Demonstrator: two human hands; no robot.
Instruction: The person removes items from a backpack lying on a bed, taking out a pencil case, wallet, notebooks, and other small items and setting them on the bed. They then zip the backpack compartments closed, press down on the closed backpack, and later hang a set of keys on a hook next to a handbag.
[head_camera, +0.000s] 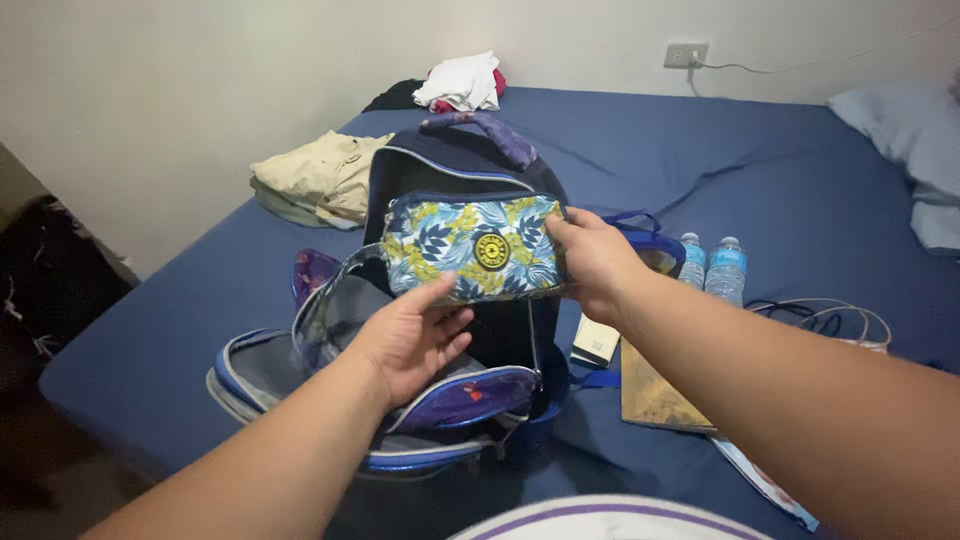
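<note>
A rectangular pouch (470, 245) with a blue, yellow and white leaf print and a round yellow badge is held level above an open dark blue backpack (400, 330). My right hand (597, 262) grips the pouch's right end. My left hand (412, 338) is palm up under its lower left edge, thumb touching the pouch, fingers spread. The backpack stands on the blue bed sheet (700, 150), its main and front compartments unzipped and gaping beneath the pouch.
Two water bottles (710, 265) stand right of the backpack. A brown notebook (655, 395), a small box (597, 340) and a white cable (830, 315) lie nearby. Folded beige clothes (320, 175) and a white-and-red clothes pile (462, 82) lie farther back. A pillow (915, 140) is at right.
</note>
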